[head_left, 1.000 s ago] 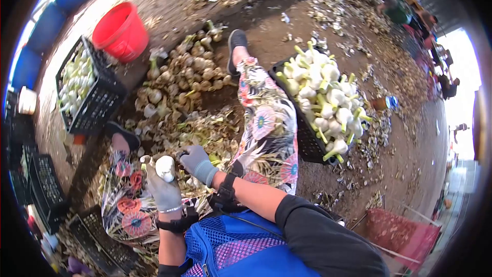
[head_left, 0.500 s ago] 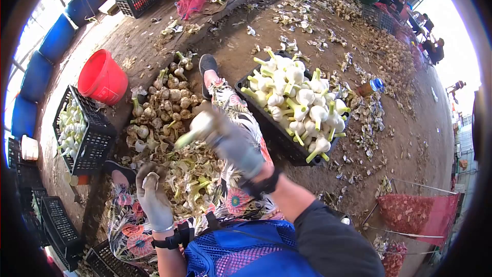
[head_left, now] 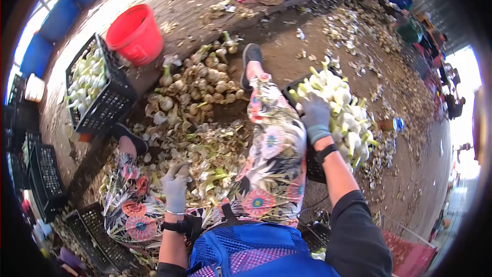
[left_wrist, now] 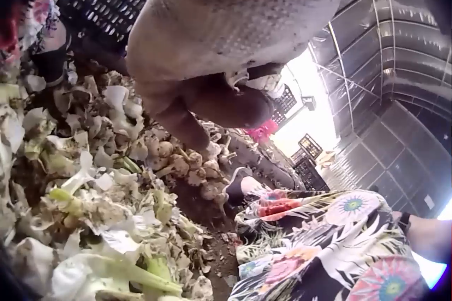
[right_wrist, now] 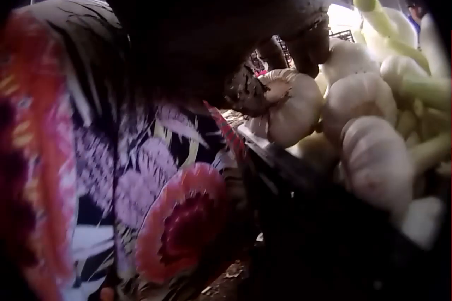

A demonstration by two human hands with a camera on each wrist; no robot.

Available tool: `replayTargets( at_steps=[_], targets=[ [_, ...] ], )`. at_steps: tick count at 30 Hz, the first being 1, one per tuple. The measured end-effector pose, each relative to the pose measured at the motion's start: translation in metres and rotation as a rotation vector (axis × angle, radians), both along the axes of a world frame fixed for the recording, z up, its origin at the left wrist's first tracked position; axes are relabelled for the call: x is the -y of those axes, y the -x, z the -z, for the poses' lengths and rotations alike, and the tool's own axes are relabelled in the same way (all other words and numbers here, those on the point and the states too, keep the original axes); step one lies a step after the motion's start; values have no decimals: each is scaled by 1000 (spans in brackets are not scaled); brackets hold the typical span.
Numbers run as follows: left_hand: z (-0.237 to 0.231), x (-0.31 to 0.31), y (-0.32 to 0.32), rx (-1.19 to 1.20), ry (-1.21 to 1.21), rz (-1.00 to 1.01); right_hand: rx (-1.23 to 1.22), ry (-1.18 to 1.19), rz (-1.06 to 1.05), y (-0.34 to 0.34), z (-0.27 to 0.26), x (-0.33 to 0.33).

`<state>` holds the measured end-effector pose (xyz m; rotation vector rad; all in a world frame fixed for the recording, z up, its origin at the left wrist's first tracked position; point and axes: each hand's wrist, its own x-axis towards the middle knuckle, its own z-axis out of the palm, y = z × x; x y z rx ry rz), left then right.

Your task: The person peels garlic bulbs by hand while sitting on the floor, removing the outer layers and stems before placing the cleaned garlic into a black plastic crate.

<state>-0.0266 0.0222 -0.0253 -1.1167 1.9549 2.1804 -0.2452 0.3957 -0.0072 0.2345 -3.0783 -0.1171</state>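
Note:
My gloved right hand [head_left: 315, 115] is over the heap of clean white garlic [head_left: 353, 136] in the black crate [head_left: 315, 168] beside my right leg. In the right wrist view its thumb and fingers are around a garlic bulb [right_wrist: 298, 110] at the crate's edge, with more bulbs touching it. The glove is dark there and hides part of the grip. My gloved left hand [head_left: 175, 189] hangs above the peelings [head_left: 205, 174] between my legs, fingers loosely curled. The left wrist view shows no bulb in it.
Untrimmed garlic [head_left: 205, 84] lies heaped between my feet. On the left stand another black crate [head_left: 110, 92] of garlic and a red bucket [head_left: 136, 36]. A jar with a blue lid [head_left: 394, 124] lies right of the full crate. Other people sit at the far right.
A white bulb was in my left hand, then in my right as it swung right. My right hand has now reached the crate; the left stays over the peelings without the bulb.

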Motion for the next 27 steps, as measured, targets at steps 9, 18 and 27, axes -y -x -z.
replayTargets(
  at_steps=[9, 18, 27],
  targets=[
    [70, 17, -18, 93, -117, -47, 227, 597, -278, 82, -50, 99],
    [66, 47, 11, 75, -206, -131, 359, 80, -81, 152, 186, 227],
    [53, 35, 26, 115, -17, 86, 313, 409, -87, 48, 164, 234]
  ],
)
